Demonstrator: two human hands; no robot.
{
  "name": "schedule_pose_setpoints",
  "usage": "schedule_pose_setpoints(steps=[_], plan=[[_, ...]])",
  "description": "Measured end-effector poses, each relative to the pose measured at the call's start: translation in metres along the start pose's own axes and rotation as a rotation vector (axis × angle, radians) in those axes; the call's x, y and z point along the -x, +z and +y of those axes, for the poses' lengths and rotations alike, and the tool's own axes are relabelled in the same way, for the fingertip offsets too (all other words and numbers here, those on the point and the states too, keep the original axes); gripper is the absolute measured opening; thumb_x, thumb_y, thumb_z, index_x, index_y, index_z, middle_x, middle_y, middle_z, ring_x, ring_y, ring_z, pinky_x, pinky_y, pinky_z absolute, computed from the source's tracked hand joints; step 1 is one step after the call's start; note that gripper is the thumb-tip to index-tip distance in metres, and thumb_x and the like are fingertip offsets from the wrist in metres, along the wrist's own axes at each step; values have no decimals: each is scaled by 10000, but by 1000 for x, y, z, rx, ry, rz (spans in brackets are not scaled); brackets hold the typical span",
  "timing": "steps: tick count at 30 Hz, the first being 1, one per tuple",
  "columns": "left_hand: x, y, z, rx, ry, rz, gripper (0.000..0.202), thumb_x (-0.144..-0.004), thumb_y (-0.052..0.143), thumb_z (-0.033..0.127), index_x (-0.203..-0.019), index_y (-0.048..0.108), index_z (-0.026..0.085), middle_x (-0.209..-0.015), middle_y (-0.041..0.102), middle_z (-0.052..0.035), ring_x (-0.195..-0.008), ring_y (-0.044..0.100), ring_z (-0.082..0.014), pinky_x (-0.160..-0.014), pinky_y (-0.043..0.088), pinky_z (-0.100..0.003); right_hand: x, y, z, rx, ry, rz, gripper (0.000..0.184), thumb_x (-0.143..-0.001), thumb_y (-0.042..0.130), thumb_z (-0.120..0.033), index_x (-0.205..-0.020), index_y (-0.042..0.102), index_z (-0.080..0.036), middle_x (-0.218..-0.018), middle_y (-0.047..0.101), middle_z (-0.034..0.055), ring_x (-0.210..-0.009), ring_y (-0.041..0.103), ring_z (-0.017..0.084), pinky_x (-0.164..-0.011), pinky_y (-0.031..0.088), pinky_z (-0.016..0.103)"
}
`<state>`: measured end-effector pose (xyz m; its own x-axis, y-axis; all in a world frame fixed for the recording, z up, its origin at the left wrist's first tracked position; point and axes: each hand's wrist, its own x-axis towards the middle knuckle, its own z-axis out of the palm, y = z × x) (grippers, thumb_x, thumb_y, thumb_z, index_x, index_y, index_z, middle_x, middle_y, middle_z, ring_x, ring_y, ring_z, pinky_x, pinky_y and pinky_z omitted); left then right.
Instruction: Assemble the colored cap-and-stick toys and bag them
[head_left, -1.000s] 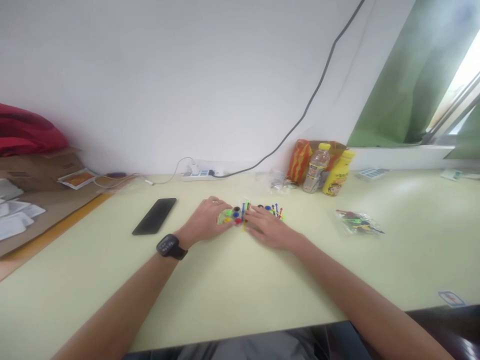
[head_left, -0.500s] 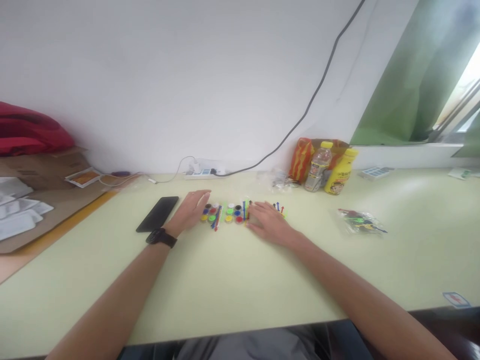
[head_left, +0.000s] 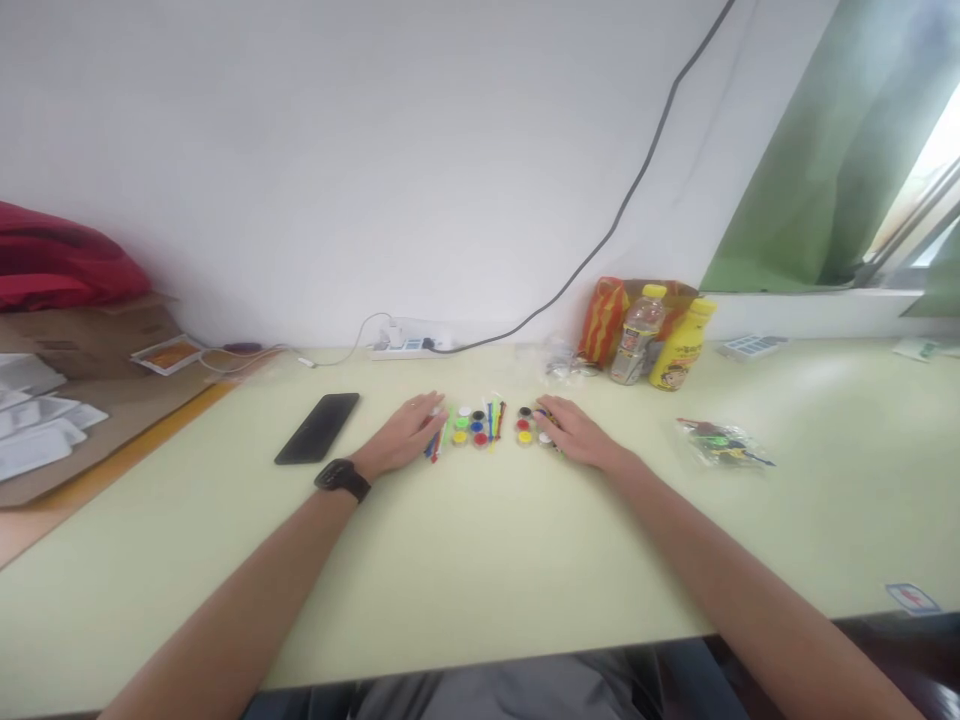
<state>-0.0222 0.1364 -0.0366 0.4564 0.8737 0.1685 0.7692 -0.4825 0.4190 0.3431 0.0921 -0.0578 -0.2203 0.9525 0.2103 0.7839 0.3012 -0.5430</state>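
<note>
A row of small paint pots in several colours lies mid-table with thin coloured brushes between them. My left hand, a black watch on its wrist, lies flat with fingers stretched over the left end of the row, touching some brushes. My right hand lies flat on the right end, fingers extended, beside another small set of pots. Neither hand grips anything.
A black phone lies left of my left hand. A power strip sits by the wall. Two bottles and an orange bag stand at the back right. A plastic packet lies to the right. Cardboard and papers are far left.
My right hand slid right, uncovering a second set of pots. My left hand went left, then came back onto the row's left end. The sets now lie apart.
</note>
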Motion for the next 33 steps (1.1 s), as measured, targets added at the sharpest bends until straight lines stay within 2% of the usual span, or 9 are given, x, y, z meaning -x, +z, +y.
schedule_pose_setpoints(steps=[4,7,12,16,20,24,27,30,33], plan=[[3,-2,22,-109,89,70,726,-1062,359,677,-1638,414,238,-1724,340,-78,-1628,218,-337,-1323,237,-545,-2,15,-13,50,-90,-36,738,-1053,345,-696,-1613,457,-227,-1713,372,115,-1604,301,298,-1322,221,497],[6,-3,50,-164,218,89,744,-1031,466,685,-1640,407,261,-1720,353,-59,-1632,206,-329,-1323,260,-524,-8,22,-18,75,-162,-31,686,-1077,320,-643,-1594,489,-224,-1686,420,126,-1581,353,297,-1314,247,515],[6,5,82,-188,449,28,627,-1017,558,631,-1557,525,313,-1606,532,-50,-1611,267,-343,-1277,352,-564,-18,27,-21,99,-274,-27,604,-1104,331,-559,-1559,518,-208,-1638,489,147,-1542,422,286,-1280,322,529],[4,10,79,-161,461,0,440,-1053,557,524,-1445,628,337,-1476,654,-43,-1569,366,-329,-1214,436,-568,-24,31,-28,125,-325,-40,582,-1116,335,-516,-1580,479,-194,-1632,493,156,-1534,433,284,-1262,348,537],[7,6,72,-132,442,10,364,-1058,570,457,-1376,679,316,-1359,724,-58,-1534,426,-316,-1188,468,-553,-31,36,-36,132,-381,-51,544,-1128,329,-461,-1583,467,-197,-1625,504,149,-1532,436,271,-1256,355,527],[13,-1,64,-130,438,44,378,-1069,545,437,-1401,653,295,-1430,682,-54,-1537,417,-315,-1221,437,-551,-38,43,-47,116,-393,-73,528,-1135,319,-423,-1594,451,-200,-1626,506,138,-1529,439,254,-1258,350,513],[20,-4,54,-140,412,107,464,-1071,534,457,-1495,574,272,-1526,605,-70,-1539,406,-316,-1243,417,-540,-39,45,-55,90,-353,-78,570,-1133,293,-472,-1615,432,-202,-1659,465,127,-1558,397,254,-1279,317,514],[25,-4,44,-143,375,162,512,-1075,519,464,-1543,522,255,-1577,553,-80,-1547,388,-310,-1255,408,-533,-34,33,-55,67,-323,12,617,-1121,271,-526,-1630,420,-211,-1690,419,100,-1589,339,254,-1309,261,516],[28,-4,41,-139,358,184,513,-1073,519,465,-1546,521,266,-1581,550,-77,-1540,391,-317,-1252,408,-547,-20,-3,-34,106,-306,212,553,-1096,341,-506,-1504,573,-213,-1579,566,108,-1493,481,260,-1270,343,479]])
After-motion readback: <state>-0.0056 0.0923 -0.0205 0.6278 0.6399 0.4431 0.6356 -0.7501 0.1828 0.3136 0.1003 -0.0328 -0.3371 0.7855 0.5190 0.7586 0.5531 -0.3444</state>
